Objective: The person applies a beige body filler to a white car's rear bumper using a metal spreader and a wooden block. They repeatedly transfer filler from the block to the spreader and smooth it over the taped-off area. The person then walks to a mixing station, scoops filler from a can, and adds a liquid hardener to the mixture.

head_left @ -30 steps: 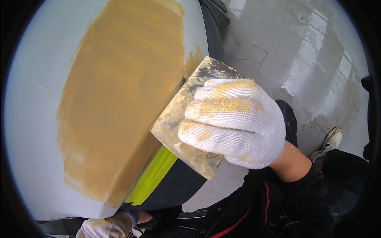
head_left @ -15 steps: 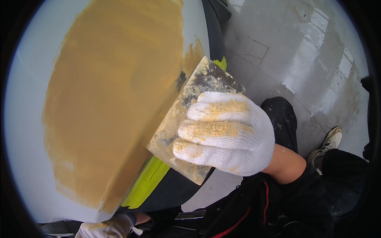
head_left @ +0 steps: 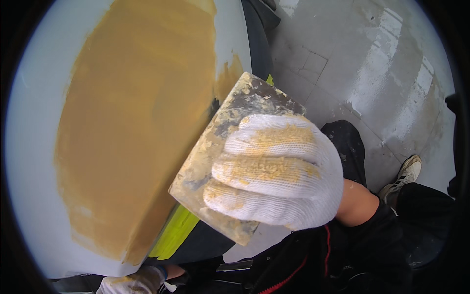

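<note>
Square spreader plate (head_left: 203, 164), filler-smeared: at edge of pale panel (head_left: 36, 147), beside tan filler patch (head_left: 132, 132). Right hand (head_left: 276, 171): gloved, clamped on plate, 3 fingers (head_left: 264, 169) across face. Yellow-green tape (head_left: 174, 232): below plate's left corner. Left hand (head_left: 133, 283): gloved, closure cannot be told.

Hands (head_left: 276, 174) in wht knit gloves (head_left: 132, 284) w/ yel. smears (head_left: 267, 169). Blk jacket (head_left: 362, 255) w/ red zip (head_left: 281, 282). Blk trousers (head_left: 426, 210), wht sneaker (head_left: 410, 171).

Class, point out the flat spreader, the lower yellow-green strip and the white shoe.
Flat spreader (head_left: 208, 149), head view: left part of its crusted face.
Lower yellow-green strip (head_left: 176, 232), head view: middle of its length.
White shoe (head_left: 406, 175), head view: middle of its upper.
</note>
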`<move>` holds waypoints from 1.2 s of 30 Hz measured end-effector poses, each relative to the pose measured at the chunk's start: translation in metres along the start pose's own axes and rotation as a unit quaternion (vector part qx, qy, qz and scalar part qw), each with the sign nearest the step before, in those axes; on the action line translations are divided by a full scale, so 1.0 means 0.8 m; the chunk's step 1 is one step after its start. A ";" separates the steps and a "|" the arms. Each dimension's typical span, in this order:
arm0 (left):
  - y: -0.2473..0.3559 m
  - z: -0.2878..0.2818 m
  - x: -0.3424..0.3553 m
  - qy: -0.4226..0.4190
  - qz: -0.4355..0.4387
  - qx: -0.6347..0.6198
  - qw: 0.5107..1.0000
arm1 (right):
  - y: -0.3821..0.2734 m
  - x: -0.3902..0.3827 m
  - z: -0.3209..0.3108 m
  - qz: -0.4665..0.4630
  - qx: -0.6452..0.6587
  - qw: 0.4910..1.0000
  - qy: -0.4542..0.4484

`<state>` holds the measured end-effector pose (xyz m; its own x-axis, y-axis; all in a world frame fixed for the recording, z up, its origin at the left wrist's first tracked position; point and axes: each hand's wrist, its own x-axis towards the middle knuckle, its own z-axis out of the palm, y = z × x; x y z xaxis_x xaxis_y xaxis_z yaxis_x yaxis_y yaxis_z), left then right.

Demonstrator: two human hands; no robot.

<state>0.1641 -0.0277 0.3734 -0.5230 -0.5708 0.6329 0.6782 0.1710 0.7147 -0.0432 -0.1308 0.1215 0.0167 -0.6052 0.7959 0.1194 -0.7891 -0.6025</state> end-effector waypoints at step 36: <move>-0.003 -0.014 -0.002 0.004 0.006 -0.013 1.000 | 0.018 0.002 0.003 0.051 -0.059 0.997 0.001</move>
<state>0.1689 -0.0361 0.3676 -0.5111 -0.5753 0.6386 0.6979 0.1559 0.6990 -0.0392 -0.1428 0.1138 0.0208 -0.6837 0.7294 -0.0015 -0.7296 -0.6838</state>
